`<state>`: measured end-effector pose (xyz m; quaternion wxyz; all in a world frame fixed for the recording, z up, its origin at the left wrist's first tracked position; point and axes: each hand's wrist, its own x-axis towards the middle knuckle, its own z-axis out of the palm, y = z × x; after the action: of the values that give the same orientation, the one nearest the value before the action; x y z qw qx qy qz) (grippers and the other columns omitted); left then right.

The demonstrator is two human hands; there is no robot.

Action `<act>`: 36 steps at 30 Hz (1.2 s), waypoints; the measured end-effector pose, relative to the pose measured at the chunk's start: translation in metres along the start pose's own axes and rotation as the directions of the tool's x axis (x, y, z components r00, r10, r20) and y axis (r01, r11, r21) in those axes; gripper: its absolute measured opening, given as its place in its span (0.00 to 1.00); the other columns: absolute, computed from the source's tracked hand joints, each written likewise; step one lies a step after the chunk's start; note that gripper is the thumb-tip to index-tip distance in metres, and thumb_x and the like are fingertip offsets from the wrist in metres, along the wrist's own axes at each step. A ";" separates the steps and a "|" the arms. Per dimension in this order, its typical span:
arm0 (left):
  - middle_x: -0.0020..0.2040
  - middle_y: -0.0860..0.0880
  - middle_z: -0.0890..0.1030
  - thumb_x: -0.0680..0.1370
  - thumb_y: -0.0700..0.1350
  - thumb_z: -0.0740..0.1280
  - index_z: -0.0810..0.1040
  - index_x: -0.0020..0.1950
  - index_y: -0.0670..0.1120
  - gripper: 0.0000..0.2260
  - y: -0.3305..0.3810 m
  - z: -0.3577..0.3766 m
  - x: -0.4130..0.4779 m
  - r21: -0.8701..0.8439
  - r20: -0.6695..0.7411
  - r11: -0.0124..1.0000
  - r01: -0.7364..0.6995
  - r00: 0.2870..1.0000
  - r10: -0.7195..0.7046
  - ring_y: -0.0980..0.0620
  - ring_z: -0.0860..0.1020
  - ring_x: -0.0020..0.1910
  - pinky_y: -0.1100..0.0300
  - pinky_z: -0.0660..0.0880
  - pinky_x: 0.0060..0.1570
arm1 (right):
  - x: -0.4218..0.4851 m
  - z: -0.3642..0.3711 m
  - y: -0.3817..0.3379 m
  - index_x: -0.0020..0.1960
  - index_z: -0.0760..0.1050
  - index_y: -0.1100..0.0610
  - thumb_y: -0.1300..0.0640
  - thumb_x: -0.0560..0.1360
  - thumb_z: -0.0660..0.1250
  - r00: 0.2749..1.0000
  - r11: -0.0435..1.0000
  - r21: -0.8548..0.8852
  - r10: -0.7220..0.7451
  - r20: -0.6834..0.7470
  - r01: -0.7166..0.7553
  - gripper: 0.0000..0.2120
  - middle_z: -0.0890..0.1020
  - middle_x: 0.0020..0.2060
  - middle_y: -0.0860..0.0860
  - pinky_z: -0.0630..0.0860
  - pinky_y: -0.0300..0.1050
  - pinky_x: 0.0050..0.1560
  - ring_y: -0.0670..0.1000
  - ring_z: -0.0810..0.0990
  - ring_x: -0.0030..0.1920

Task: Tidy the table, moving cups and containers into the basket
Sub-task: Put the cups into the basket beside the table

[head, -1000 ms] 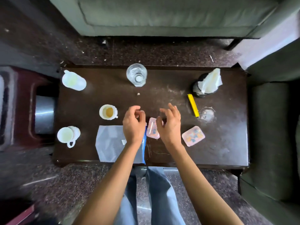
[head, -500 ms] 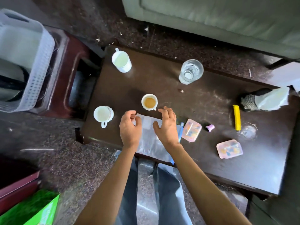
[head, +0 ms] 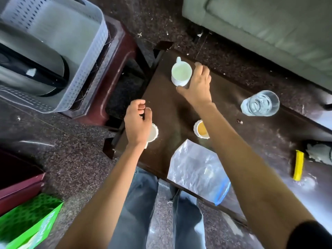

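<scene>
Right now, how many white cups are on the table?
3. One white cup at the far corner beside the right hand, one partly under the left hand, one with brown drink behind the right forearm. Others may be hidden.

The table [head: 172,112] is dark brown. At upper left the basket [head: 86,51] is pale grey with a dotted perforated pattern. Three cups are white: the top one [head: 181,73] pale green inside, another [head: 202,129] orange-brown inside. The bar [head: 298,165] at right is yellow; the box [head: 28,223] at lower left green; the floor [head: 75,159] speckled.
</scene>
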<state>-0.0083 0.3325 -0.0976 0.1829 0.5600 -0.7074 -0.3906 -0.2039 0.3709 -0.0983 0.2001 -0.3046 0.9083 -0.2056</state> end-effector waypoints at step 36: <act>0.64 0.33 0.71 0.78 0.34 0.56 0.65 0.66 0.31 0.17 0.020 -0.108 0.263 -0.658 -0.236 0.674 0.336 0.758 -0.608 0.38 0.72 0.63 0.57 0.66 0.58 | 0.159 0.073 -0.383 0.67 0.67 0.56 0.63 0.63 0.76 0.508 0.354 -0.369 -0.675 0.536 0.860 0.36 0.72 0.63 0.57 0.65 0.57 0.63 0.61 0.62 0.69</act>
<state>-0.0268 0.0502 -0.0619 0.3870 0.7171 -0.3187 -0.4842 -0.1044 -0.0281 -0.0075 0.1025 -0.7701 0.6259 0.0688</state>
